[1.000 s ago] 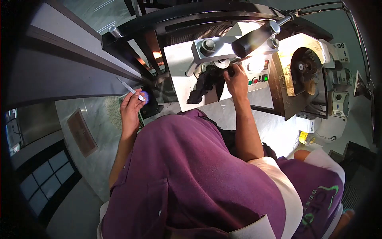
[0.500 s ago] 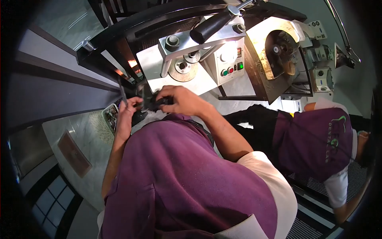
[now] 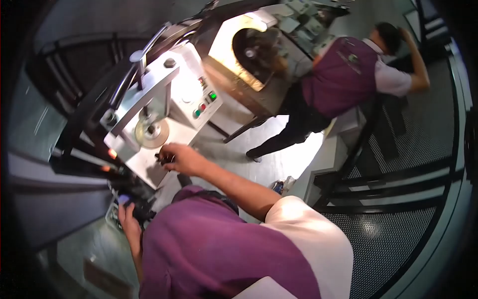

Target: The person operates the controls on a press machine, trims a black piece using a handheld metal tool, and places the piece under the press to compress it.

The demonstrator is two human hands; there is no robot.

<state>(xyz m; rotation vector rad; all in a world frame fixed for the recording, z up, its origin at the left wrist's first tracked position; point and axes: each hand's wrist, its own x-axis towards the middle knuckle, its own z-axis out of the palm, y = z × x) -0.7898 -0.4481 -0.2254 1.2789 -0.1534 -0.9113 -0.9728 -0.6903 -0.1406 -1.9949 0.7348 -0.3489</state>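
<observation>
My right hand (image 3: 182, 159) reaches over the front of a white bench press (image 3: 144, 162). Its fingers curl round a small dark object (image 3: 163, 156), too blurred to name. Just behind it are the round plates (image 3: 152, 132) of the press, under a metal crossbar (image 3: 142, 102). Lower left, my left hand (image 3: 129, 222) has bent fingers against a dark shape (image 3: 143, 209) with a bluish-purple patch. Motion blur hides what that shape is.
The press's control panel (image 3: 199, 102) has lit green and red buttons. A machine with a round opening (image 3: 249, 52) stands beside it. A co-worker in a purple vest (image 3: 343, 74) stands at the right, near dark mesh panels (image 3: 393, 234). A bin (image 3: 113, 217) sits beside my left hand.
My hands have parted: the right has moved to the press plates, the left lower and outward. My view has swung right, and the co-worker stands with an arm raised.
</observation>
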